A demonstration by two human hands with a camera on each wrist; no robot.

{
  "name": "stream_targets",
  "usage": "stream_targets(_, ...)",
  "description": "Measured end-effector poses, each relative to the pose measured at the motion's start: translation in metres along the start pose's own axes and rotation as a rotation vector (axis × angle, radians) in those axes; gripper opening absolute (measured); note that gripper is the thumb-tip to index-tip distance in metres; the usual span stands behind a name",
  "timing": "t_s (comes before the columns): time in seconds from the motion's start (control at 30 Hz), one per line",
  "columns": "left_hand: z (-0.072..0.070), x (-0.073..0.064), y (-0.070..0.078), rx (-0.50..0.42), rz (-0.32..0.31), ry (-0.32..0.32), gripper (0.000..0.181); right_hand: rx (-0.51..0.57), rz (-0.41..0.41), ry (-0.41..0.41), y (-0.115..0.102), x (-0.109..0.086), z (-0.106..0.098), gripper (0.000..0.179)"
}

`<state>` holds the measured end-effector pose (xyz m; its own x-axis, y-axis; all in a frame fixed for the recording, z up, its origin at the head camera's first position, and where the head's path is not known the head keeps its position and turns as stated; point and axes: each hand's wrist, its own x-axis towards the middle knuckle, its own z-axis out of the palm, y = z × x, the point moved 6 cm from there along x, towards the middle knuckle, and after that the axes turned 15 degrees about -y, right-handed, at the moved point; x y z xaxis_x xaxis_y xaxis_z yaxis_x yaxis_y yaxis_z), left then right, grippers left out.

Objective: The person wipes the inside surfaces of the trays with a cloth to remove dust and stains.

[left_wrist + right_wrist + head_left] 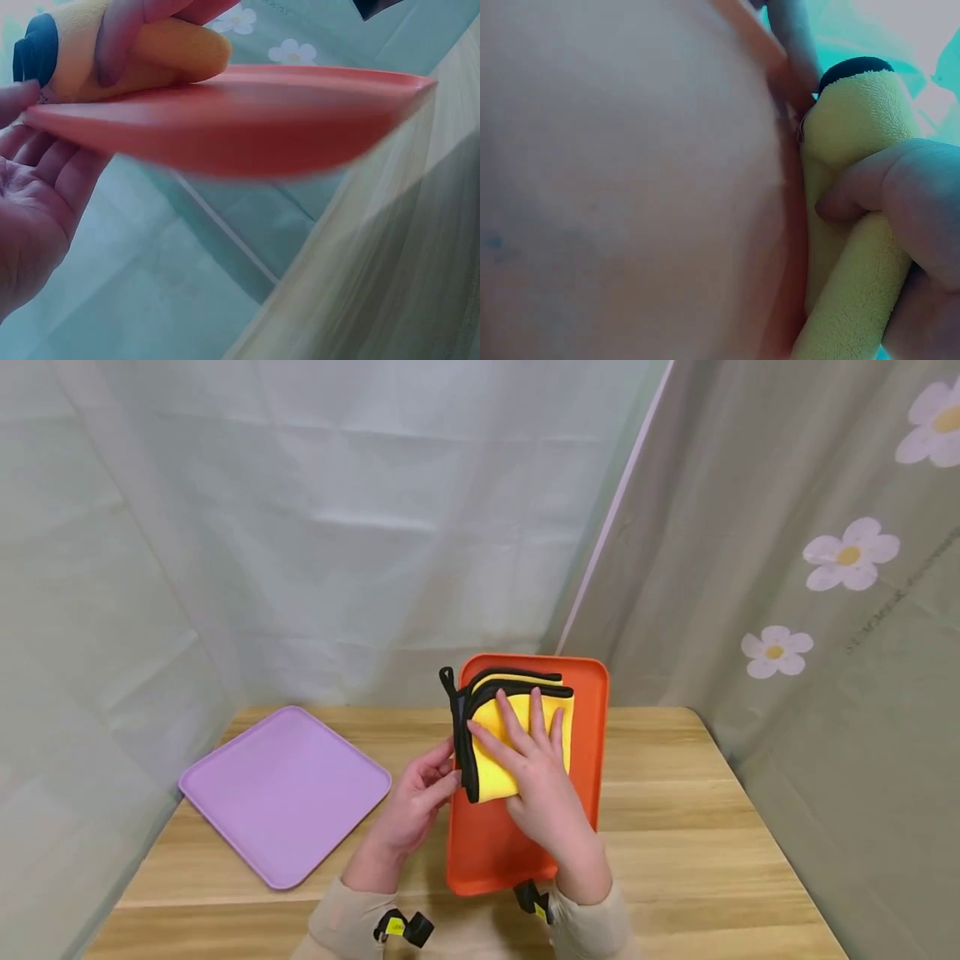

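Observation:
My left hand (411,806) grips the left long edge of an orange rectangular tray (510,852), fingers under it and thumb near the top of the rim. The left wrist view shows the tray held up off the wooden tabletop. On the tray lies a folded yellow cloth (491,778) with black edging and a small black loop, its left edge overhanging the rim. My right hand (546,789) rests on the cloth with fingers spread. In the right wrist view, the thumb (855,187) presses into a thick fold of the cloth.
A purple square tray (288,793) lies turned cornerwise on the wooden table (690,860), left of the orange tray. Pale curtains (375,527) hang behind and along the sides, with white flowers printed on the right. Black wrist cameras (405,927) are strapped to the sleeves.

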<state>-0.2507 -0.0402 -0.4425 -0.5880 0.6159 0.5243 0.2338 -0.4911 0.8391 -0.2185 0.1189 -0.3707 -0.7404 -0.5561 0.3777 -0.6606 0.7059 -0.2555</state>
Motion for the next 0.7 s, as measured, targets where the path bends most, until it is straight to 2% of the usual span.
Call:
stream_targets(0.3,0.000,0.002,0.003,-0.011,0.031,-0.037,0.053,-0.013,0.009,-0.007,0.000,0.001,0.000,0.107)
stream_targets(0.6,-0.004,0.002,0.000,-0.018,0.019,0.008,0.054,-0.055,0.068,-0.001,0.007,0.002,-0.001,0.104)
stream_targets(0.7,-0.005,0.002,0.000,-0.030,0.036,0.009,0.053,-0.053,0.080,0.015,0.011,0.001,-0.004,0.104)
